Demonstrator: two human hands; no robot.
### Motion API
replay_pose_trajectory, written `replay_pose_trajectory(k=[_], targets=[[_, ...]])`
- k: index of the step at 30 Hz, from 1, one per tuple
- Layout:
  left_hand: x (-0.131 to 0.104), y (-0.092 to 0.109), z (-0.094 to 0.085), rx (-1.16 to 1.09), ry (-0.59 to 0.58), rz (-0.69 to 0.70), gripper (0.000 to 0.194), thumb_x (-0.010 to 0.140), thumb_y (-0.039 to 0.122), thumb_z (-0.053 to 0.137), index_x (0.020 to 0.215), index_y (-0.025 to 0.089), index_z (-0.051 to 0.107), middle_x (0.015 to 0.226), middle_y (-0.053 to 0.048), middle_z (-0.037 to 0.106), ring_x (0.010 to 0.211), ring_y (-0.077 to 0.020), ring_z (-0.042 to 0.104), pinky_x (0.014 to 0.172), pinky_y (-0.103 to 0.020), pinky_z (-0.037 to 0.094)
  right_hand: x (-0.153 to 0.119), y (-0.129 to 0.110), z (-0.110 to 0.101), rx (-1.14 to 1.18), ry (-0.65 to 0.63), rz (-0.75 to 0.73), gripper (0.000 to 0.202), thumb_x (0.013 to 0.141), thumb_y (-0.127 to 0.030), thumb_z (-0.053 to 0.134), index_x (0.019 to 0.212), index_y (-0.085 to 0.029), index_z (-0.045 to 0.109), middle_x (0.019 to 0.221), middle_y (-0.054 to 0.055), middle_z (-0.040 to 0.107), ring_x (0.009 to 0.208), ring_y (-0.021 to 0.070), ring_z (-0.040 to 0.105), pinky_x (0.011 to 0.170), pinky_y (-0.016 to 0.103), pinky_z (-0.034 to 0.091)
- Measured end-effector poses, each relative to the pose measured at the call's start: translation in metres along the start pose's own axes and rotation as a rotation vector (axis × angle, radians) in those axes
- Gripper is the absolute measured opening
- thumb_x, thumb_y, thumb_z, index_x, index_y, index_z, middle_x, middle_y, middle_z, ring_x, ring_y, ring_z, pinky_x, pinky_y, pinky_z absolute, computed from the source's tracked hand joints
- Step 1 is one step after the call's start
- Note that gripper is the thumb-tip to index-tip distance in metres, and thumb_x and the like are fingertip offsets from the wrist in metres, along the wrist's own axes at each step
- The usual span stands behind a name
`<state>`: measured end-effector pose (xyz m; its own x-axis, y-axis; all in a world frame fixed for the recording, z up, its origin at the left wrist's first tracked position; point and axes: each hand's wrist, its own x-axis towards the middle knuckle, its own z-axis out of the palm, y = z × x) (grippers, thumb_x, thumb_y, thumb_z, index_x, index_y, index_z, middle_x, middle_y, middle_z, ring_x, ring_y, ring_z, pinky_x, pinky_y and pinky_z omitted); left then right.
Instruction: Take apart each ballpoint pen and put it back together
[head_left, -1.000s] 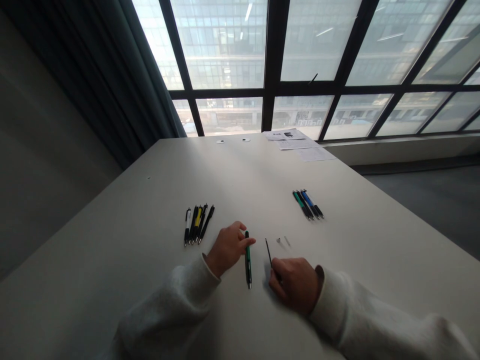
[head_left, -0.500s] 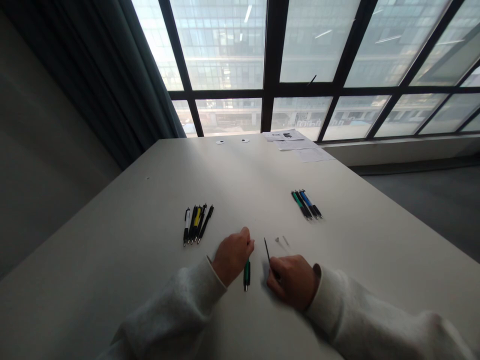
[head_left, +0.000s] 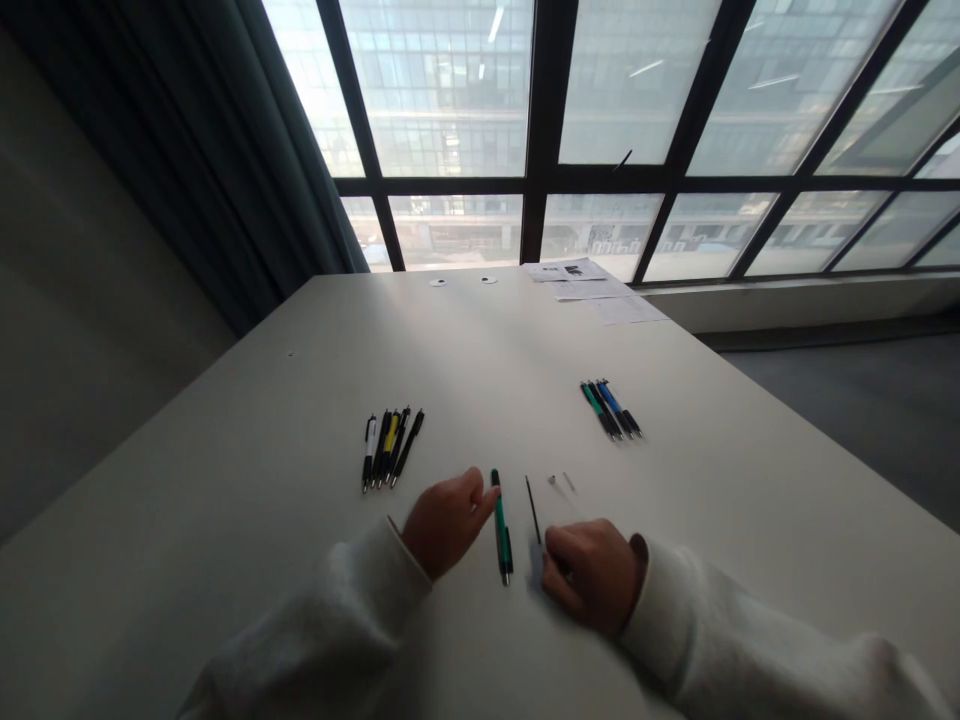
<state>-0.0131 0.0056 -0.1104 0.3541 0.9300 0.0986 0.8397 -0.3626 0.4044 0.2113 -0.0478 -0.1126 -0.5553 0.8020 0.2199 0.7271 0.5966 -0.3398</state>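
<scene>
A green pen (head_left: pixel 501 530) with a black grip lies on the white table, its metal tip towards me. My left hand (head_left: pixel 448 520) is at the pen's left side, one digit stretched out to its upper barrel and the pen not enclosed. To the pen's right lies a thin dark ink refill (head_left: pixel 533 510). Just beside the refill's near end rests my right hand (head_left: pixel 592 570), its fingers curled in and nothing visible in them. Past that hand are a small metal pen tip (head_left: pixel 552 480) and a thin spring-like piece (head_left: pixel 569 482), too small to make out surely.
A row of several pens (head_left: pixel 391 448), black, white and yellow, lies to the left. Another group of green, black and blue pens (head_left: pixel 611 410) lies to the right. Printed papers (head_left: pixel 592 285) and two small white discs (head_left: pixel 438 283) are at the table's far edge, by the windows.
My left hand has drawn back to the left, uncovering the whole green pen. My right hand has shifted slightly right and towards me, showing more of the refill, which stays in place.
</scene>
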Motion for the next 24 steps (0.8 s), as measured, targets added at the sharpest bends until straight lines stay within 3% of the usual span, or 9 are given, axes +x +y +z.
replay_pose_trajectory(k=[4,7,11,24], targets=[[-0.032,-0.02,-0.004,0.015,-0.028,0.096,0.036,0.092,0.031,0.047,0.06,0.02,0.037,0.055,0.003,0.043,0.049,-0.0107,0.033,0.052,-0.026,0.023,-0.013,0.002,0.002,0.032,-0.047,-0.083,0.019,0.08,-0.02,0.048,0.062,-0.02,0.043,0.053,-0.003,0.048,0.047,0.0097,0.033,0.052,0.028,0.02],[-0.045,-0.024,-0.005,0.072,-0.071,0.206,0.038,0.092,0.028,0.048,0.056,0.019,0.038,0.051,0.003,0.043,0.046,-0.0094,0.029,0.05,-0.026,0.019,-0.016,0.002,0.003,0.032,-0.073,-0.125,0.016,0.076,-0.02,0.05,0.061,-0.02,0.043,0.053,-0.003,0.048,0.047,0.01,0.032,0.051,0.029,0.02],[-0.044,-0.022,-0.006,0.189,-0.11,0.35,0.041,0.096,0.033,0.046,0.058,0.018,0.046,0.051,0.002,0.049,0.046,-0.0095,0.029,0.05,-0.029,0.013,-0.011,0.003,-0.001,0.01,-0.127,-0.154,0.013,0.075,-0.02,0.051,0.062,-0.019,0.047,0.053,-0.003,0.051,0.045,0.0094,0.033,0.05,0.028,0.02],[-0.039,-0.019,-0.008,0.184,-0.102,0.347,0.04,0.095,0.033,0.048,0.059,0.018,0.048,0.051,0.002,0.047,0.045,-0.0095,0.029,0.05,-0.029,0.011,-0.005,0.008,-0.009,-0.013,-0.189,-0.262,0.02,0.076,-0.018,0.052,0.056,-0.017,0.055,0.049,-0.001,0.056,0.04,0.0095,0.044,0.046,0.027,0.02]])
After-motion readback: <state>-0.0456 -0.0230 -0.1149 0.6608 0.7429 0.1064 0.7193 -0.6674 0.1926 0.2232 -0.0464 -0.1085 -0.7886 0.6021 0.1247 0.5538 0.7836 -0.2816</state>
